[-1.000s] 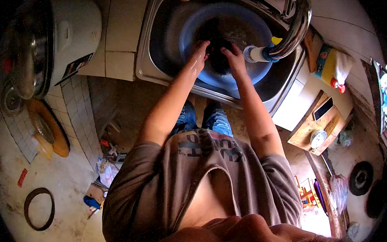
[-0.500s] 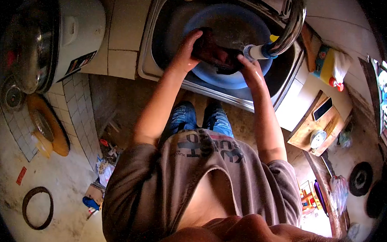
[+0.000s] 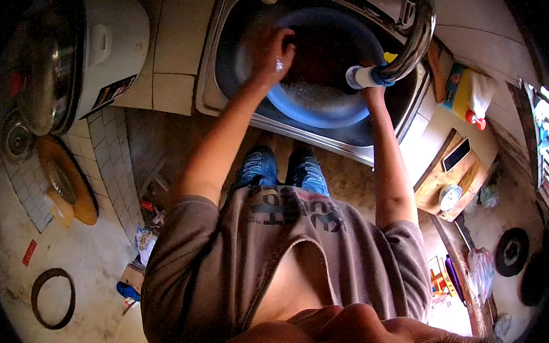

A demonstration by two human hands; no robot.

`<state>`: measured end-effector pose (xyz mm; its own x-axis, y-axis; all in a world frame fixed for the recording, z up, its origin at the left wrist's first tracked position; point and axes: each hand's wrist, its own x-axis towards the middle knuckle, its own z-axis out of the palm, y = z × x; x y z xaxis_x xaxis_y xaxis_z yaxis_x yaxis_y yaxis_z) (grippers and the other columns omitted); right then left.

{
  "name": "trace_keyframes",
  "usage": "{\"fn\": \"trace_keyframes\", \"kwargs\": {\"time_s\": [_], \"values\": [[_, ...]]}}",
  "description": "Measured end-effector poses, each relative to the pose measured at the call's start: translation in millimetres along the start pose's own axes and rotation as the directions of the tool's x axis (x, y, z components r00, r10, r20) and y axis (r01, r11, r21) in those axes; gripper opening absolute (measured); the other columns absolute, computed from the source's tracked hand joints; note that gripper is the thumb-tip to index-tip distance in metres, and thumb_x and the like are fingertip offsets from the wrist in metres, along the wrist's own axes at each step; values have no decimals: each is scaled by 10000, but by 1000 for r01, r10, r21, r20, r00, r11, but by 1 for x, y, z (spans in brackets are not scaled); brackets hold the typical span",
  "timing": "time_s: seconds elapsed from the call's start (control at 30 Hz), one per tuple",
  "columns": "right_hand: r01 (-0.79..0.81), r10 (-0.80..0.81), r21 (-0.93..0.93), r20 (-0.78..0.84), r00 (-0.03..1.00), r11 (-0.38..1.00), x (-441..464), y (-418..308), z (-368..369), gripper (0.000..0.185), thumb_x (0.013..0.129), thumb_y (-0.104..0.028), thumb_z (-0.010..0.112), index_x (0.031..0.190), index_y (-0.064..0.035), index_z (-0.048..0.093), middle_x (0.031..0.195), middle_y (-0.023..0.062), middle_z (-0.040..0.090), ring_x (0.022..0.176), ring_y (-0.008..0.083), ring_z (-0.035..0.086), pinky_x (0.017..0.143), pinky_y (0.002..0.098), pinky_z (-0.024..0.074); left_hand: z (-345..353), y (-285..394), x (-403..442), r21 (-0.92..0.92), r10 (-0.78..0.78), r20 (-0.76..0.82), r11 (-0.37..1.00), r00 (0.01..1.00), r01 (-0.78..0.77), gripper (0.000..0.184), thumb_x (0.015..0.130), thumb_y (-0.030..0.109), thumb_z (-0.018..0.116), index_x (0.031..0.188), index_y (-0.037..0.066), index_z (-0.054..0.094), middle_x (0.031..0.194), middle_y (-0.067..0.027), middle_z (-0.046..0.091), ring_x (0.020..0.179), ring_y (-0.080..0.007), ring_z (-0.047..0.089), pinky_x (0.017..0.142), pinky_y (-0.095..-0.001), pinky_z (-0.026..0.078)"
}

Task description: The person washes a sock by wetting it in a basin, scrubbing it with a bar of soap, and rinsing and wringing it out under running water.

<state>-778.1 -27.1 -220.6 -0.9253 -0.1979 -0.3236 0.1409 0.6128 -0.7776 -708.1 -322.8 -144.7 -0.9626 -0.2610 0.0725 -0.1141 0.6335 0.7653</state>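
Observation:
My left hand [image 3: 271, 55] is over the left side of a blue basin [image 3: 316, 118] in the metal sink, its fingers apart and slightly bent, with no item visible between them. A dark reddish cloth [image 3: 323, 49] lies blurred and shadowed in the basin, to the right of this hand. My right hand [image 3: 373, 94] is at the basin's right edge, just below the white and blue faucet nozzle [image 3: 364, 77]. The nozzle and shadow hide its fingers, so what they hold cannot be made out. Bubbly water shows in the basin.
The curved metal faucet [image 3: 419, 39] arches over the sink's right side. A yellow bottle with a red cap [image 3: 464, 101] and a wooden board [image 3: 440, 188] carrying a phone [image 3: 456, 155] and a bowl [image 3: 450, 196] are at the right. A white rice cooker [image 3: 109, 51] is at the left.
The cloth, earlier raised between both hands, is now lower in the basin. My left hand has moved up and come away from it; my right hand has shifted right, under the nozzle.

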Motion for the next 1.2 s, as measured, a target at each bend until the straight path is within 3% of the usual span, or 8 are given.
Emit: {"fn": "trace_keyframes", "kwargs": {"time_s": [0.17, 0.27, 0.53, 0.8, 0.87, 0.93, 1.1, 1.2], "values": [[251, -252, -20, -29, 967, 968, -3, -32, 24, 497, 828, -113, 594, 1306, -66, 465, 1301, 155, 490, 1184, 325, 465, 991, 420, 352, 84, 12, -60, -488, -591, 655, 146, 471, 861, 427, 804, 237, 669, 1168, 81, 511, 1065, -101, 602, 916, -262, 587, 767, -406, 501], [322, -302, 110, -171, 938, 940, 6, 1, 71, 550, 796, -118, 625, 1315, -67, 450, 1344, 185, 439, 1209, 355, 430, 1004, 440, 333, 110, 25, -76, -469, -694, 685, -187, 223, 863, 498, 821, 410, 651, 1203, 125, 507, 1154, -124, 556, 1072, -286, 521, 863, -472, 472], [389, -384, -5, 136, 913, 921, -58, -99, 81, 299, 738, -269, 701, 855, -7, 617, 887, 172, 585, 843, 353, 563, 741, 409, 454, 80, 7, -53, -764, -327, 622, -451, 711, 461, 600, 809, 595, 573, 1106, 75, 561, 1033, -78, 606, 981, -228, 575, 897, -369, 461], [689, -685, -144, 87, 723, 710, -90, -158, 74, 228, 731, -279, 693, 634, -79, 638, 733, 106, 616, 677, 280, 615, 615, 398, 508, 75, 13, -72, -824, -342, 531, -423, 775, 378, 408, 878, 410, 535, 1076, 55, 569, 1042, -99, 590, 985, -261, 569, 888, -372, 470], [464, -480, -305, 27, 877, 832, -58, -129, 81, 255, 782, -300, 643, 729, -51, 632, 767, 130, 631, 655, 319, 604, 580, 408, 491, 90, 17, -64, -851, -518, 520, -380, 679, 361, 340, 889, 262, 487, 1149, 45, 524, 1085, -97, 572, 1024, -255, 554, 903, -391, 467], [-24, 9, 354, 43, 999, 935, -8, -90, 84, 259, 843, -238, 589, 715, -13, 606, 705, 193, 568, 637, 367, 544, 585, 440, 432, 101, 36, -48, -845, -641, 525, -314, 560, 433, 347, 897, 176, 444, 1213, 35, 478, 1116, -97, 561, 1053, -242, 546, 905, -407, 469], [281, -270, 32, -189, 944, 959, -34, -94, 88, 261, 900, -212, 560, 792, 26, 573, 695, 165, 539, 654, 288, 528, 631, 378, 420, 91, 34, -38, -758, -619, 628, -349, 471, 552, 310, 908, 205, 438, 1155, 46, 536, 1108, -107, 575, 1046, -233, 558, 914, -382, 467], [332, -313, 183, -128, 941, 925, -92, -144, 93, 163, 763, -191, 675, 791, -36, 634, 832, 170, 617, 815, 379, 592, 727, 419, 481, 85, -13, -51, -802, -336, 595, -311, 730, 510, 266, 926, 340, 489, 851, 102, 584, 841, -63, 596, 807, -222, 574, 725, -321, 478]]}}
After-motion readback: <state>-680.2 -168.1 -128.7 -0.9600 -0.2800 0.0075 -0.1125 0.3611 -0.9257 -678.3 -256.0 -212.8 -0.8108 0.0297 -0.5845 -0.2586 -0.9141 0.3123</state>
